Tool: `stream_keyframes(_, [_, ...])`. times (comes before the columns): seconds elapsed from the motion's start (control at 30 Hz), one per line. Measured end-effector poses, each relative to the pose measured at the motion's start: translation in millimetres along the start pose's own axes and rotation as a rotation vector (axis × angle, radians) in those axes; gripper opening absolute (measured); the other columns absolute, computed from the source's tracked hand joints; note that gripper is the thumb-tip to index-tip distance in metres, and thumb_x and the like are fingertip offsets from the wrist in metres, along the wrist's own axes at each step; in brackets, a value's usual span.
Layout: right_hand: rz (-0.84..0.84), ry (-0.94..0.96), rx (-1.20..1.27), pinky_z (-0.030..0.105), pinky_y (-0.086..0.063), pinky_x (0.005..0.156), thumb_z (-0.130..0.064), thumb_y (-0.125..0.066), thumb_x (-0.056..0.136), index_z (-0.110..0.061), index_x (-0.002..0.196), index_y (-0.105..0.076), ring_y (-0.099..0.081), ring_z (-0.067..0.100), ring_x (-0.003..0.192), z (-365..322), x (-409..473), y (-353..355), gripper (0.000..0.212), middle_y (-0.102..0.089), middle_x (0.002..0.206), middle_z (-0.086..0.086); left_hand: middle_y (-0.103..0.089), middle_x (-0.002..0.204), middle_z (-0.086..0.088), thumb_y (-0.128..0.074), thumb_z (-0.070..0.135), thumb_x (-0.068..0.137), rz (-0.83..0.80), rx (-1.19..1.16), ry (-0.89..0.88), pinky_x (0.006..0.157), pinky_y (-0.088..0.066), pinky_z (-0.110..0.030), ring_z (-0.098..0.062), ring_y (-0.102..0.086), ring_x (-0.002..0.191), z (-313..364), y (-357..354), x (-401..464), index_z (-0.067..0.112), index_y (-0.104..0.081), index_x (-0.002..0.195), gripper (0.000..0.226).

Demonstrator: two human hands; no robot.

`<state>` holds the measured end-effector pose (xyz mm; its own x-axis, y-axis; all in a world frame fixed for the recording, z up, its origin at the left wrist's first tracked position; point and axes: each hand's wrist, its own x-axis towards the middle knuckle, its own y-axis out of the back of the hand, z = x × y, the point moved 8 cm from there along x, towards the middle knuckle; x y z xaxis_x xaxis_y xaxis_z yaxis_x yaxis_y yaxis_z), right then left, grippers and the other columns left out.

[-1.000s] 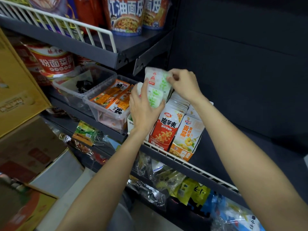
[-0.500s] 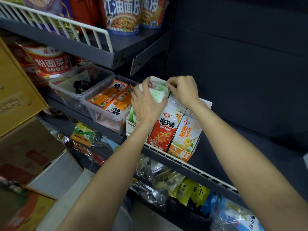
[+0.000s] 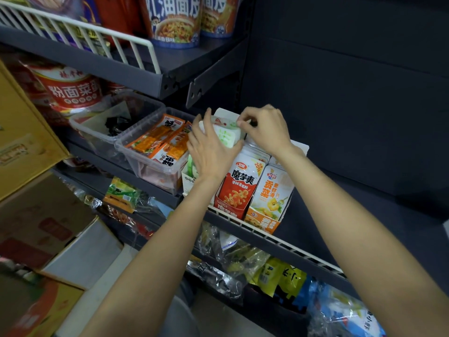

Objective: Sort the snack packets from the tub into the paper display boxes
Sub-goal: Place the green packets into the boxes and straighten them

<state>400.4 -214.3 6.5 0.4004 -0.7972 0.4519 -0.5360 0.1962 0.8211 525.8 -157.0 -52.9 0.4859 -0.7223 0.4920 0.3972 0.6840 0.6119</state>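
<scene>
A bundle of white-and-green snack packets [image 3: 227, 137] sits low in the leftmost paper display box [image 3: 188, 177] on the middle shelf. My left hand [image 3: 211, 156] presses flat against the front of the bundle with straight fingers. My right hand [image 3: 264, 128] pinches the bundle's top edge from the right. Beside it stand a red display box [image 3: 237, 188] and an orange-and-white one [image 3: 269, 198], both full of packets. A clear tub [image 3: 155, 164] with orange packets [image 3: 160, 142] stands to the left.
A second clear tub [image 3: 97, 132] holding dark items stands further left. A white wire rail [image 3: 267, 234] edges the shelf. Noodle cups [image 3: 175, 18] fill the shelf above. Bagged goods [image 3: 243, 263] lie on the shelf below. Cardboard cartons [image 3: 43, 227] are stacked at lower left.
Both hands have lowered the white-and-green packets from above the shelf down into the leftmost display box. My left hand has flattened against their front.
</scene>
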Motion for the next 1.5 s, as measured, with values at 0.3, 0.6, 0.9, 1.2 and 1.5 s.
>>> stream_keyframes(0.3, [0.053,0.008,-0.194,0.032,-0.030,0.092,-0.022,-0.059,0.089,-0.020,0.103,-0.069,-0.052,0.024,0.107,-11.4,-1.3,5.4,0.017,-0.067,0.110,-0.001,-0.026,0.152,-0.013,-0.042,0.076,0.075,0.012,0.082,-0.166,0.104,-0.030,-0.048,-0.033,-0.030,0.136,3.6,14.0,-8.8,0.030,-0.045,0.138,0.077])
stream_keyframes(0.6, [-0.020,0.129,-0.071,0.028,-0.024,0.086,-0.034,-0.062,0.088,-0.024,0.107,-0.069,-0.049,0.020,0.106,-24.2,-24.8,2.7,0.023,-0.069,0.103,-0.006,-0.051,0.133,-0.002,-0.051,0.061,0.082,0.031,0.004,-0.320,0.100,-0.033,-0.039,-0.026,-0.042,0.124,-8.3,32.5,-17.4,0.021,-0.063,0.116,0.054])
stream_keyframes(0.9, [-0.183,0.187,-0.148,0.031,-0.027,0.086,-0.032,-0.063,0.085,-0.026,0.116,-0.063,-0.042,0.020,0.107,-30.4,-33.9,-16.3,0.032,-0.055,0.116,-0.001,-0.030,0.148,-0.013,-0.050,0.064,0.081,-0.084,-0.109,-0.262,0.109,-0.027,-0.042,-0.029,-0.029,0.134,-6.1,22.4,-15.6,0.014,-0.043,0.135,0.074])
stream_keyframes(1.2, [-0.252,-0.012,-0.076,0.037,-0.037,0.092,-0.023,-0.057,0.090,-0.006,0.087,-0.070,-0.056,0.028,0.097,-18.8,-16.1,-38.4,0.021,-0.067,0.099,0.007,-0.045,0.124,-0.018,-0.066,0.059,0.072,-0.056,0.035,-0.082,0.096,-0.035,-0.039,-0.030,-0.044,0.113,-22.8,29.6,-32.5,0.011,-0.008,0.151,0.109])
stream_keyframes(1.5, [-0.028,-0.140,-0.032,0.039,-0.042,0.093,-0.020,-0.056,0.088,-0.018,0.105,-0.066,-0.061,0.024,0.096,-9.0,-13.0,-7.3,0.019,-0.070,0.100,0.002,-0.009,0.154,-0.022,-0.049,0.074,0.077,-0.115,0.165,-0.170,0.109,-0.026,-0.050,-0.037,-0.017,0.139,-7.1,17.4,-21.7,0.028,-0.003,0.152,0.099])
